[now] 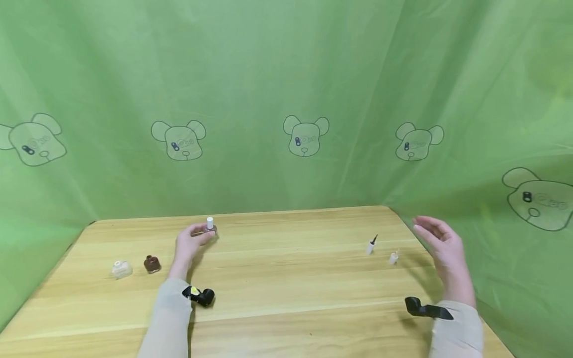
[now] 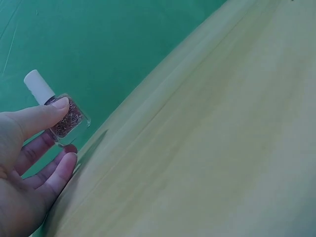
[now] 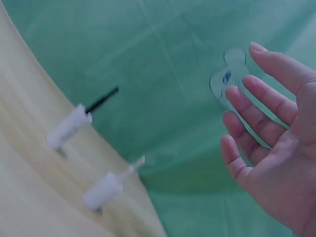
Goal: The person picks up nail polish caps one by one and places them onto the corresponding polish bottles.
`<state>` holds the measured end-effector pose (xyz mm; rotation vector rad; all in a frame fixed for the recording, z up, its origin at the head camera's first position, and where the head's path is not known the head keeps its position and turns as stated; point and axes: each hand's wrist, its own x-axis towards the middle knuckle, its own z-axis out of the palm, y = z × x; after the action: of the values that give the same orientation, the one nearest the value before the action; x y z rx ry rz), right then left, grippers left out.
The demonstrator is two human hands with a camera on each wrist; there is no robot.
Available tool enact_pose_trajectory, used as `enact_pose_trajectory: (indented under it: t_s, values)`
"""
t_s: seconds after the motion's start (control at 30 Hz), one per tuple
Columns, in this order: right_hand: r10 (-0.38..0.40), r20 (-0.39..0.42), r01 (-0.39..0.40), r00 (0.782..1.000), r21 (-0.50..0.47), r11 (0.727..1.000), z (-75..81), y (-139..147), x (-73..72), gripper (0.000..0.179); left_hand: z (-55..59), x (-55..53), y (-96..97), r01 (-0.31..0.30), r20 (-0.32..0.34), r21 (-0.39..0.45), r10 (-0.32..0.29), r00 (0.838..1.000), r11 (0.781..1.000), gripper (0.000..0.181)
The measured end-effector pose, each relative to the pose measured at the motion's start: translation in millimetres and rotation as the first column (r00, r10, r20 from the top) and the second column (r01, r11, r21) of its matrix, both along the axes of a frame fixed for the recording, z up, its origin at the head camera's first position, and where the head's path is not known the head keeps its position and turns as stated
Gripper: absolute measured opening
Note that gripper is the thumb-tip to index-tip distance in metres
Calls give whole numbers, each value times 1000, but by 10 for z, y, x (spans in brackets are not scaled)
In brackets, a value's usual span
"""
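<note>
My left hand [image 1: 189, 242] pinches a nail polish bottle [image 2: 69, 118] between thumb and fingers. The bottle is clear glass with dark glittery contents, and its white cap [image 2: 38, 87] is on. In the left wrist view it is tilted, held near the table's far edge. My right hand [image 3: 276, 123] holds nothing; its fingers are loosely bent, above the table's right side. Near it, two white nail polish caps stand brush-up on the table: one with a dark brush [image 3: 102, 99], the other with a pale brush [image 3: 136, 165].
On the left of the wooden table [image 1: 286, 298] stand two uncapped bottles, a dark brown one [image 1: 152, 264] and a clear whitish one [image 1: 121, 269]. A green curtain [image 1: 250, 74] with bear-head drawings hangs behind the table and along its sides.
</note>
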<state>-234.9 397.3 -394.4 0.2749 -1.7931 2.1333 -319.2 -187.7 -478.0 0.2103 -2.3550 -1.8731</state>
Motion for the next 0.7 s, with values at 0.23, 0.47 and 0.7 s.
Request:
enact_pose_trajectory:
  t_s: [0.23,0.47,0.7]
  values:
    - [107,52,-108,993,12,994,-253,252,-11,38,-30,-117,-40,38,-29,-15,-38,999,999,45]
    - [207,138,-215,969,47,976,-520,384,-39,45,-39,-177,-96,95,-42,-31,-97,994,995,47]
    - [227,174,-239,958,55,969,-704,418,-34,45,-33,-193,-141,128,-13,-66,-130,991,990,49]
